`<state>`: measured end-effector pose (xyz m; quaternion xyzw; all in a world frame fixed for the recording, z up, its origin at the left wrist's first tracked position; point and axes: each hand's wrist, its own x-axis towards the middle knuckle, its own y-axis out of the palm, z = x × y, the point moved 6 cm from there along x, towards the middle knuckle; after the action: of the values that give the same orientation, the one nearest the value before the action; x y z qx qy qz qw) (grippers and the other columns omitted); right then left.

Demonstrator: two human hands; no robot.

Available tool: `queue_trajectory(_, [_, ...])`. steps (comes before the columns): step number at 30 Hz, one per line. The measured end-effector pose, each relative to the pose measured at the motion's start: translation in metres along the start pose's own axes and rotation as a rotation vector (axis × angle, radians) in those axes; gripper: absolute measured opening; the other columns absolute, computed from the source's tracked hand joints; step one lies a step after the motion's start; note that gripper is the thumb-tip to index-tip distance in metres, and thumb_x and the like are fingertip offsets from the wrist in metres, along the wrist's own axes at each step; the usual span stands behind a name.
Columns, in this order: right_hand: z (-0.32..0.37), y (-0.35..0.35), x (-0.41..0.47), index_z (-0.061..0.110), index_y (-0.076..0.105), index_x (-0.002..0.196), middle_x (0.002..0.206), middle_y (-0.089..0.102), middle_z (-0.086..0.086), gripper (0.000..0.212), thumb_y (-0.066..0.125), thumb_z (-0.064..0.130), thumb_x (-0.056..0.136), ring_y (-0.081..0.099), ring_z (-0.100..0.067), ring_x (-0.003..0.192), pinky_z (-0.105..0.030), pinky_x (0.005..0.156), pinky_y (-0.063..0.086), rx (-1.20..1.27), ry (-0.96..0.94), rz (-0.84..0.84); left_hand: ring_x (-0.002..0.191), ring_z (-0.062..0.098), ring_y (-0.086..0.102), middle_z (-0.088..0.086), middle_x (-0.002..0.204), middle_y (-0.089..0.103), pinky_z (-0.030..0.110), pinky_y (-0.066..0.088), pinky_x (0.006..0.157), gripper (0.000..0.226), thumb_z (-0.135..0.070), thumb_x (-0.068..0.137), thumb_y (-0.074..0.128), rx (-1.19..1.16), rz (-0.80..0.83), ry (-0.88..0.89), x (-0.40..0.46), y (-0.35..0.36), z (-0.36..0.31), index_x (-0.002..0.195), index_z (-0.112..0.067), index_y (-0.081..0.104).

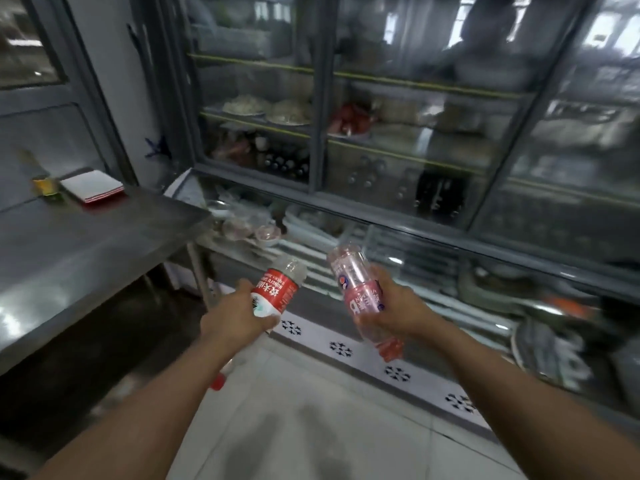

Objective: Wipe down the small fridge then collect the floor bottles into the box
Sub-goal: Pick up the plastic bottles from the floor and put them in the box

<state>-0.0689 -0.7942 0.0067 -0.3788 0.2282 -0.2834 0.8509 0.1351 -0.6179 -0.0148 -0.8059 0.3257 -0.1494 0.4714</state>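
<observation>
My left hand grips a clear plastic bottle with a red label, its base pointing up and away from me. My right hand holds a clear bottle with a pink label, tilted, its red cap end hanging below the hand. Both bottles look empty and are held over the floor in front of a glass-fronted display fridge. A small red cap shows just under my left forearm. No box is in view.
A steel table stands at the left with a red-and-white stack of napkins and a small yellow item on it. The fridge's white base strip runs along the light tiled floor. Metal trays sit at the right.
</observation>
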Motion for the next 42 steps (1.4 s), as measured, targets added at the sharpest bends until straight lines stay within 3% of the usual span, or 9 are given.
queue_trajectory(4, [-0.051,-0.046,-0.072,0.029,0.009,0.149,0.124,0.06,-0.012,0.101,0.077,0.028,0.075,0.065,-0.026,0.093,-0.039,0.081,0.056,-0.041,0.12,-0.134,0.097,0.022,0.062,0.0,0.112,0.064,0.031,0.047,0.078,0.068,-0.052,0.067,0.075,0.022,0.078,0.145,-0.03,0.037,-0.072,0.12,-0.024,0.043])
queue_trajectory(12, [-0.18,-0.131,-0.267,0.029,0.012,0.149,0.123,0.06,-0.005,0.103,0.079,0.031,0.072,0.065,-0.021,0.093,-0.038,0.084,0.054,0.027,0.324,-0.383,0.089,0.02,0.064,0.002,0.112,0.064,0.037,0.053,0.08,0.071,-0.05,0.067,0.076,0.027,0.213,0.432,-0.14,0.127,-0.244,0.123,-0.023,0.041])
queue_trajectory(18, [-0.284,-0.176,-0.436,0.029,0.011,0.149,0.109,0.065,0.001,0.102,0.079,0.033,0.073,0.064,-0.014,0.085,-0.035,0.08,0.054,0.011,0.468,-0.483,0.086,0.017,0.061,-0.002,0.111,0.063,0.033,0.052,0.076,0.074,-0.052,0.064,0.076,0.016,0.298,0.597,-0.275,0.211,-0.364,0.123,-0.027,0.042])
queue_trajectory(21, [-0.333,-0.194,-0.521,0.03,0.011,0.149,0.101,0.06,0.002,0.101,0.078,0.034,0.073,0.054,-0.007,0.071,-0.026,0.071,0.043,0.01,0.57,-0.541,0.089,0.018,0.062,-0.003,0.11,0.064,0.035,0.052,0.079,0.071,-0.053,0.063,0.077,0.031,0.356,0.664,-0.34,0.249,-0.415,0.12,-0.027,0.043])
queue_trajectory(24, [-0.376,-0.214,-0.6,0.03,0.012,0.148,0.115,0.062,-0.005,0.1,0.077,0.037,0.073,0.051,-0.017,0.08,-0.027,0.073,0.04,0.012,0.688,-0.58,0.093,0.02,0.062,-0.003,0.113,0.064,0.038,0.051,0.083,0.071,-0.052,0.063,0.078,0.02,0.423,0.702,-0.394,0.282,-0.464,0.12,-0.026,0.044])
queue_trajectory(27, [-0.414,-0.235,-0.666,0.031,0.013,0.146,0.106,0.056,-0.002,0.099,0.078,0.036,0.072,0.052,-0.019,0.082,-0.028,0.073,0.043,0.049,0.787,-0.646,0.092,0.019,0.062,-0.003,0.114,0.063,0.033,0.05,0.079,0.071,-0.051,0.064,0.077,0.029,0.472,0.781,-0.442,0.312,-0.52,0.122,-0.027,0.044])
queue_trajectory(31, [-0.461,-0.256,-0.73,0.031,0.013,0.146,0.1,0.05,0.003,0.096,0.077,0.035,0.074,0.055,-0.018,0.081,-0.03,0.07,0.046,0.081,0.861,-0.721,0.089,0.017,0.06,-0.003,0.111,0.063,0.032,0.048,0.074,0.067,-0.052,0.065,0.075,0.046,0.53,0.909,-0.496,0.353,-0.595,0.118,-0.027,0.044])
queue_trajectory(35, [-0.519,-0.281,-0.766,0.032,0.011,0.146,0.113,0.056,-0.003,0.097,0.077,0.035,0.075,0.058,-0.019,0.087,-0.031,0.071,0.05,0.065,0.943,-0.734,0.098,0.02,0.061,-0.001,0.115,0.062,0.039,0.051,0.086,0.069,-0.05,0.068,0.075,0.039,0.63,0.995,-0.538,0.407,-0.669,0.123,-0.027,0.041])
queue_trajectory(42, [-0.65,-0.369,-0.783,0.037,0.008,0.146,0.126,0.054,-0.004,0.101,0.077,0.039,0.073,0.059,-0.02,0.094,-0.033,0.077,0.054,-0.006,1.044,-0.742,0.103,0.02,0.058,0.0,0.12,0.058,0.031,0.041,0.078,0.071,-0.049,0.069,0.075,0.009,0.676,1.029,-0.548,0.513,-0.811,0.127,-0.025,0.041])
